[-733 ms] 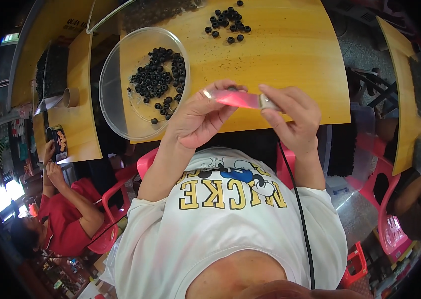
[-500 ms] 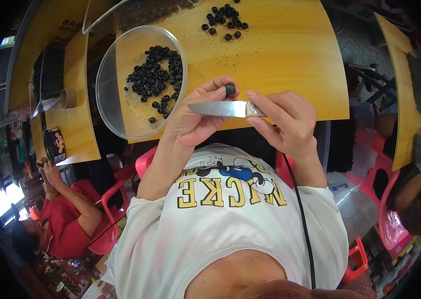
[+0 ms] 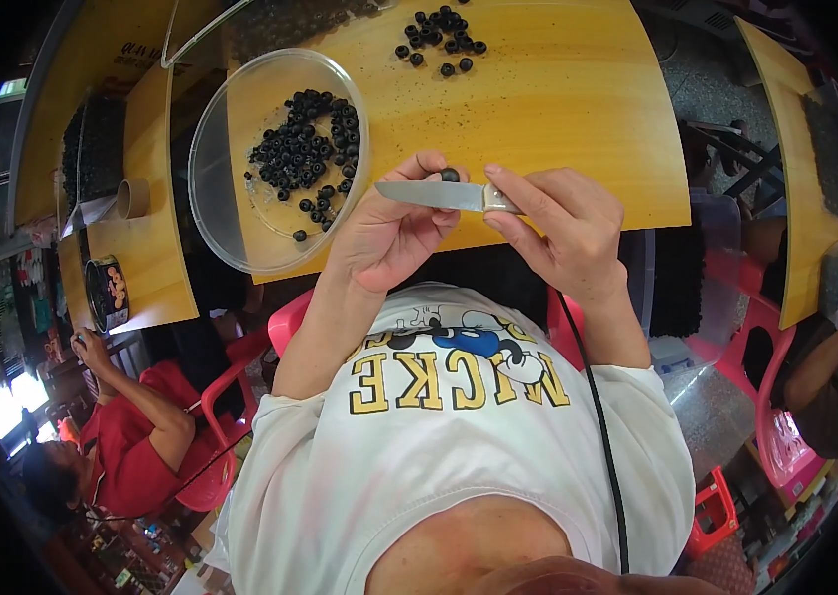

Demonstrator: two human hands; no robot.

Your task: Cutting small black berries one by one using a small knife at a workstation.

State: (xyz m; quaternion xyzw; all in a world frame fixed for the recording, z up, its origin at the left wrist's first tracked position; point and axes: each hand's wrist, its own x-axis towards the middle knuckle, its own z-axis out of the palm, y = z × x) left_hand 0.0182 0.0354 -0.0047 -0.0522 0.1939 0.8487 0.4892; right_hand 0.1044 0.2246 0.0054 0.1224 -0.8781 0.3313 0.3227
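My left hand is closed on one small round black bead, held between the thumb and fingertips above the table's near edge. In my right hand is a knife, gripped by its pale handle. Its broad blade points left and passes in front of the left fingers, just below the bead. From this view I cannot tell whether blade and bead touch. A clear round plastic tub stands to the left of my hands, with many black beads in it.
A loose group of black beads lies on the yellow wooden table at the far side, amid dark crumbs. A clear bin stands at the back left. One person sits at left, another at right. A black cable crosses my shirt.
The bead has shifted slightly, and the knife blade now covers more of its lower side. Both hands stay nearly in place. The whole view has shifted a little.
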